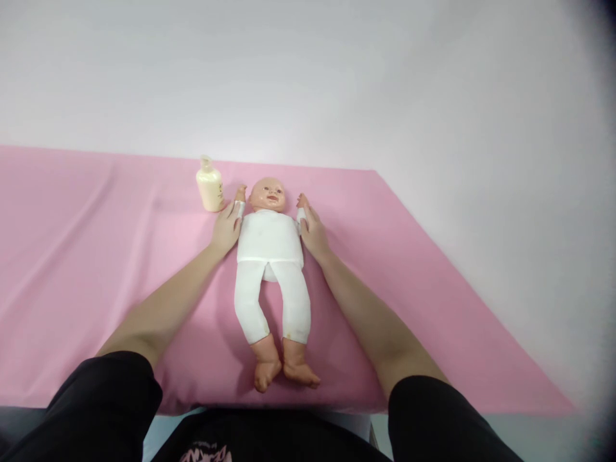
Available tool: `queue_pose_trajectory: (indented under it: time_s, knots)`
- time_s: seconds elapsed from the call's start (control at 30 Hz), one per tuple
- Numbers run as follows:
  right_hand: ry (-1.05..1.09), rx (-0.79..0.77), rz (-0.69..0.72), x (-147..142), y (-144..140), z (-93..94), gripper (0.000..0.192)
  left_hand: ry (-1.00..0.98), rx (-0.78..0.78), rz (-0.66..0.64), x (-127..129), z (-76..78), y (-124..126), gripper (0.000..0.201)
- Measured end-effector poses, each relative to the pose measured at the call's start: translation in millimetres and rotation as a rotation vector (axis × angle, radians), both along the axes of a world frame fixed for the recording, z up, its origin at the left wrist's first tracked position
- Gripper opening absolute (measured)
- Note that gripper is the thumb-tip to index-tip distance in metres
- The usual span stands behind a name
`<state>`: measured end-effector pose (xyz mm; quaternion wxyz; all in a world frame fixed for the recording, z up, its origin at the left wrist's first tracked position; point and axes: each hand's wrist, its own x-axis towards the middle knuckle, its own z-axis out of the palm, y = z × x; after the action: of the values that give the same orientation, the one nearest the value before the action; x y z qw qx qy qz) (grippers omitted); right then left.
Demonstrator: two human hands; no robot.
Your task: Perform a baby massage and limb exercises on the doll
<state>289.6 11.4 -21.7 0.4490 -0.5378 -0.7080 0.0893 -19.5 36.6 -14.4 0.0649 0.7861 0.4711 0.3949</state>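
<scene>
A baby doll (pixel 270 237) in white clothing lies on its back on a pink cloth, head away from me and bare feet towards me. Both its arms are raised beside its head. My left hand (pixel 226 231) is closed round the doll's arm on the left, just below its small hand. Likewise, my right hand (pixel 314 235) holds the doll's other arm. My fingers partly hide both arms. Close to my left fingertips stands an upright pale yellow pump bottle (pixel 210 187), not touched by the hand as far as I can see.
The pink cloth (pixel 86 256) covers the table and has soft creases on the left. A plain white wall (pixel 308 83) rises behind the table's far edge. The right edge of the table slants towards me.
</scene>
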Motion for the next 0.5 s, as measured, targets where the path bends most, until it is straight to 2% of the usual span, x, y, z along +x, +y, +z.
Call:
queue_pose_trajectory:
  time_s: [0.3,0.43,0.5]
  knots:
    - [0.13,-0.111,0.012,1.0,-1.4,1.6,0.056,0.099,-0.294,0.23,4.6,5.5,-6.7,0.065]
    - [0.182,-0.082,0.048,1.8,-1.7,0.2,0.058,0.048,-0.29,0.196,3.5,6.7,-7.3,0.065]
    - [0.177,-0.023,0.066,2.0,-0.2,-1.8,0.063,-0.046,-0.221,0.145,2.3,6.2,-6.3,0.069]
